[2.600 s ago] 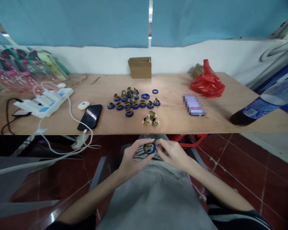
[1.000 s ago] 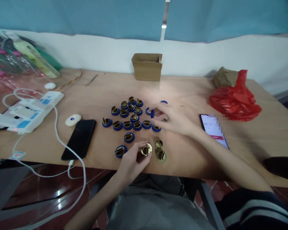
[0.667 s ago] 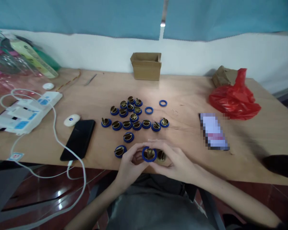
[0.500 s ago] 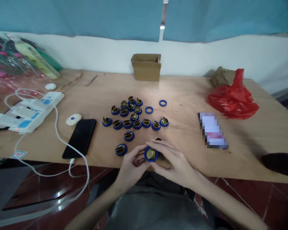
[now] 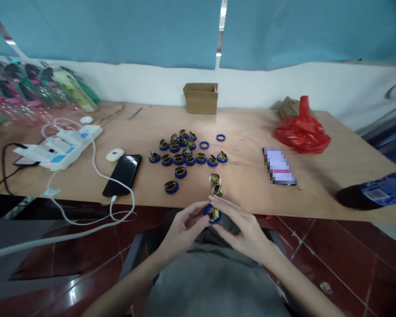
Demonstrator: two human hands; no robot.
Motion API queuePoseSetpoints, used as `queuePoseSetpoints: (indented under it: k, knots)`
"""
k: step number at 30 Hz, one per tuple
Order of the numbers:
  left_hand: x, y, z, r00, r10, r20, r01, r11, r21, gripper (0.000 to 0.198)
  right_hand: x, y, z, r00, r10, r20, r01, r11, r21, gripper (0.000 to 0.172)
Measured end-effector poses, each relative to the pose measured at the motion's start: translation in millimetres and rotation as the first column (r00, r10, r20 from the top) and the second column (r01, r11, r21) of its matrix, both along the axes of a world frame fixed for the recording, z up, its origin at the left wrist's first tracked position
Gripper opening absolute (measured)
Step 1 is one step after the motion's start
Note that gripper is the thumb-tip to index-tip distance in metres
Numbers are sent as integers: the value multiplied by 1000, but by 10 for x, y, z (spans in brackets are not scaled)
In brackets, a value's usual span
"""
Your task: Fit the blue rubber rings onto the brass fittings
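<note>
Between my two hands is a round brass-coloured piece with a raised tab, set in a blue ring [image 5: 213, 214], held just off the table's front edge. My left hand [image 5: 191, 224] grips its left side with thumb and fingers. On the other side, the fingers and thumb of my right hand [image 5: 239, 222] close on the rim. Two brass pieces without blue rings, one [image 5: 214, 178] behind the other [image 5: 218, 190], lie on the table just beyond my hands. Several blue-ringed brass pieces [image 5: 190, 159] are grouped farther back. Two loose blue rings [image 5: 204, 145] lie to their right.
A black phone [image 5: 122, 175] with a white cable and a power strip [image 5: 69, 147] lie left. At right are a lit phone [image 5: 280, 166], a red plastic bag [image 5: 302, 132] and a dark bottle [image 5: 366, 195] on its side. A cardboard box [image 5: 201, 99] stands at the back.
The view has shifted, and my hands are now off the table's front edge, exposing both ringless brass pieces. The held brass piece has turned slightly and stays between both hands.
</note>
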State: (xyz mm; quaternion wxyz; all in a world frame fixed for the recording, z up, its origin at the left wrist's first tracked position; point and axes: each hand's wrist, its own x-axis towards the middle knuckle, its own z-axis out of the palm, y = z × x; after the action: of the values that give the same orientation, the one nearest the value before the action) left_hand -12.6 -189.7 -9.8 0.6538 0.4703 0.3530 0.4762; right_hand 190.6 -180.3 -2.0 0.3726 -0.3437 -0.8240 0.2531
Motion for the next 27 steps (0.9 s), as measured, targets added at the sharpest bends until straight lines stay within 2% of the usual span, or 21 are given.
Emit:
queuePoseSetpoints:
  k: [4,10,14,17,20,23,27]
  knots:
    - [21,-83,55,999,-36,-12,37,996,75,45,-2,-145,-56,999,-35,-18,36,999,36,62]
    - [-2,-152,92,1000,-28,-10,29,991,132,44,-17,-200,-62,1000,-5,-14,6,995,101,61]
    - [8,-172,70,1000,20,2,-20,987,160,42,-1,-233,-75,999,-17,-36,17,1000,9,64]
    - [27,-176,44,999,32,-14,-28,978,207,37,5,-251,-107,988,-68,-136,57,995,-83,49]
    - [43,-180,15,998,40,-38,-30,971,238,35,-1,-269,-131,984,-97,-150,80,990,-118,38]
    - [57,-183,-20,996,51,-71,-32,967,253,31,-7,-293,-134,985,-108,-137,98,992,-79,37]
    - [81,-183,-70,997,13,-72,5,972,235,32,9,-311,-107,976,-168,-141,176,983,47,31]
